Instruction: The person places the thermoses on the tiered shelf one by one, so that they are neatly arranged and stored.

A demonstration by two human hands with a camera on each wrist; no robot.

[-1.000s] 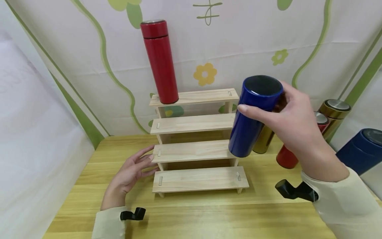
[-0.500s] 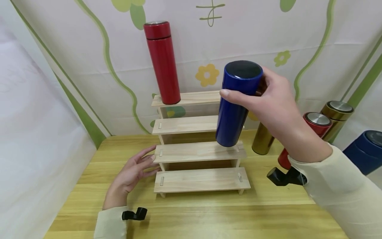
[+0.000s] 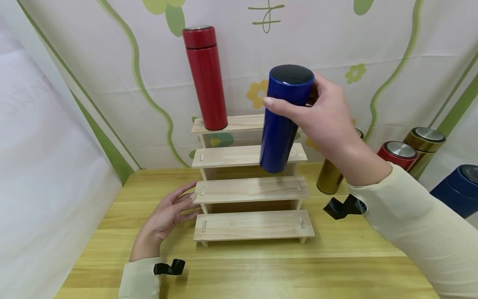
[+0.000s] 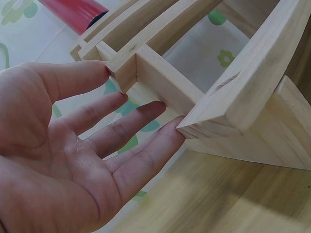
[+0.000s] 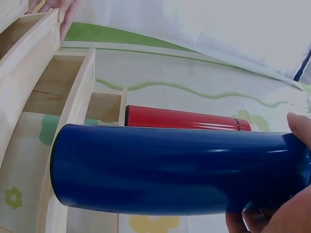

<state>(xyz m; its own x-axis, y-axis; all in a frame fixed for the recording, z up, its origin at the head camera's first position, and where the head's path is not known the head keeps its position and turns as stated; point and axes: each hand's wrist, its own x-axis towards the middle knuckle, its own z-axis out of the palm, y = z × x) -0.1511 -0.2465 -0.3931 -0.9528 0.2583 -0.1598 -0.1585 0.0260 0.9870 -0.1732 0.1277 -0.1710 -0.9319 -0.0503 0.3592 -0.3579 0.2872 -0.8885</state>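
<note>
My right hand (image 3: 328,118) grips a glossy blue thermos (image 3: 278,133) near its dark top, thumb in front. The thermos is slightly tilted, in front of the upper steps of a pale wooden four-step rack (image 3: 254,224). In the right wrist view the blue thermos (image 5: 170,170) spans the middle. My left hand (image 3: 164,218) is at the rack's left side; in the left wrist view its extended fingers (image 4: 146,162) and thumb touch the wooden edges. A red thermos (image 3: 205,79) stands upright on the left end of the top step.
On the right of the wooden table (image 3: 261,270) are a gold thermos (image 3: 329,176), a red thermos (image 3: 397,153), another gold thermos (image 3: 425,141) and a dark blue thermos (image 3: 457,191). My right forearm partly covers them. A patterned cloth (image 3: 306,37) hangs behind the rack.
My right hand has carried the blue thermos leftward and up, from beside the rack's right end to in front of its upper steps. The left hand stays at the rack's side.
</note>
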